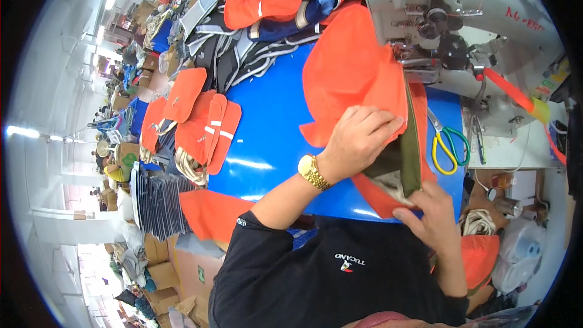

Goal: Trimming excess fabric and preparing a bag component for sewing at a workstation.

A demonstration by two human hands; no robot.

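- The orange fabric (349, 73) lies on the blue table (267, 127), running lengthwise from the sewing machine (437, 18) toward the person.
- Left hand (358, 140) presses flat, fingers together.
- Right hand (434, 209) pinches the near edge.

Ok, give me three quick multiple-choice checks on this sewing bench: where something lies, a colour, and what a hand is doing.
1. Where do the green and yellow handled scissors lie?
A. right of the orange fabric piece
B. on the cardboard boxes
C. in the left hand

2. What colour is the smooth table top?
A. white
B. blue
C. green

3. What is the left hand doing?
A. hanging clear of the bench
B. gripping the scissors
C. pressing flat on the orange fabric piece

Answers:
1 A, they rest on the table beside the fabric, below the grey-white sewing machine.
2 B, bare blue shows left of the fabric.
3 C, palm down on the cloth, while the right hand pinches its lower edge.
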